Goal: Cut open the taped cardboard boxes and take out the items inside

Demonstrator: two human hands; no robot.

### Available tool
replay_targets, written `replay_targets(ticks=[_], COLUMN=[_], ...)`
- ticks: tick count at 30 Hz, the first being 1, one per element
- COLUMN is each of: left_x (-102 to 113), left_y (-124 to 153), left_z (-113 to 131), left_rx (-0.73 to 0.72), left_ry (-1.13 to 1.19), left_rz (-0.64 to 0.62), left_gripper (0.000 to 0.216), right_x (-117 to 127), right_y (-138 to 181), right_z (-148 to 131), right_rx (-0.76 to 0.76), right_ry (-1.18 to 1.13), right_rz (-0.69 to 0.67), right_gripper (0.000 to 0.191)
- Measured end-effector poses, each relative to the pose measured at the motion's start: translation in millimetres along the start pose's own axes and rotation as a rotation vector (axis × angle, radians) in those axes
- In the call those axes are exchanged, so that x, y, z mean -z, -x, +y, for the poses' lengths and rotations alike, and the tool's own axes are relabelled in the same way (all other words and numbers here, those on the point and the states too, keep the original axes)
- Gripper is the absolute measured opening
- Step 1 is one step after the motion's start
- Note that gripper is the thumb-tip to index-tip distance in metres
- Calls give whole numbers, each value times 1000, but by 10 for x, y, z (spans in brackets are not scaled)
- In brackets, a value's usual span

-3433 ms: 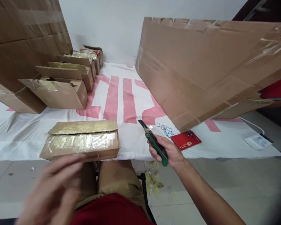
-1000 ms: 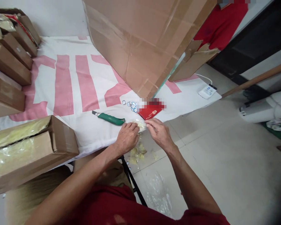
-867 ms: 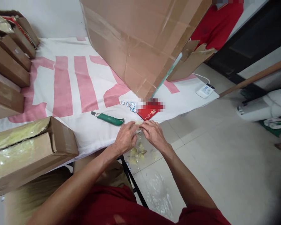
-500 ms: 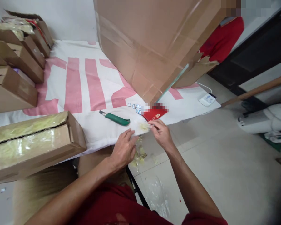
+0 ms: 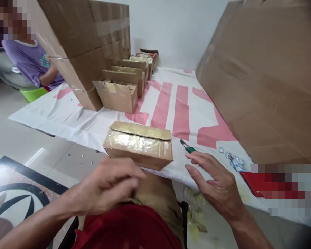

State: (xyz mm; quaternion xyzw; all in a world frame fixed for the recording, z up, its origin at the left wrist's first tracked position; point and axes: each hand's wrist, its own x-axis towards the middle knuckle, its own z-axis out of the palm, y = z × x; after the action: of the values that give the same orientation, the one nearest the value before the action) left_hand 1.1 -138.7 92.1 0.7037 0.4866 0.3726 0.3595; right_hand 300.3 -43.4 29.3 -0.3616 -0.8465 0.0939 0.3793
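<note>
My left hand (image 5: 112, 185) hangs over my lap, in front of the taped cardboard box (image 5: 137, 143). Motion smears its bent fingers, and I cannot make out whether anything is in them. To the right of the box, my right hand (image 5: 217, 183) is open, thumb and fingers apart and nothing held. Its fingertips are beside a green-handled utility knife (image 5: 190, 149), whose blade points away and left; the rest of the handle is hidden behind the hand. Glossy yellowish tape covers the box top, where a dark gap runs along the flap edge.
Several open cardboard boxes (image 5: 119, 97) line up behind, beside a tall carton stack (image 5: 85, 69). A large carton (image 5: 269, 79) bounds the right. Small white-and-blue pieces (image 5: 234, 162) and a red booklet (image 5: 251, 183) lie on the cloth-covered table. A person in purple (image 5: 26, 62) is at left.
My view has swung left. My hands have parted: the left has moved to the front of the box, the right is near the knife and no longer holds the yellowish tape scrap.
</note>
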Motion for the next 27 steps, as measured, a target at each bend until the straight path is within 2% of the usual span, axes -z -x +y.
replay_targets(ticks=[2,3,5,7,9,14,18,23,25,27], left_x=[238,318,400,388,319,147,101,149,189,236], left_y=[94,117,116,74,25,16,72,118,148,197], left_z=[-219,-356,-631,-851,-980,-1044,-1103,-1186,-1187,-1180], left_rx=[88,140,239,284,276,159,58,4,-12,-46], left_ry=[-167,-247,-330,-289,-217,-218,-236,14,42,38], left_rz=[390,524,656,673,656,689,731,605,569,539], left_gripper=[16,17,27,37,37,26,25,27,20,15], right_x=[-111,-166,-279,-390,-478,-566,-592,-373,-215,-89], right_y=[-247,-355,-542,-691,-802,-968,-1053,-1135,-1128,-1078], right_z=[-151,-205,-279,-329,-372,-437,-409,-527,-646,-756], right_rx=[146,199,260,286,281,250,261,279,328,373], right_ry=[55,91,168,237,300,485,413,248,177,92], right_rz=[-7,-18,-66,-138,-209,-262,-319,-248,-296,-409], right_gripper=[22,20,19,26,31,40,33,24,20,18])
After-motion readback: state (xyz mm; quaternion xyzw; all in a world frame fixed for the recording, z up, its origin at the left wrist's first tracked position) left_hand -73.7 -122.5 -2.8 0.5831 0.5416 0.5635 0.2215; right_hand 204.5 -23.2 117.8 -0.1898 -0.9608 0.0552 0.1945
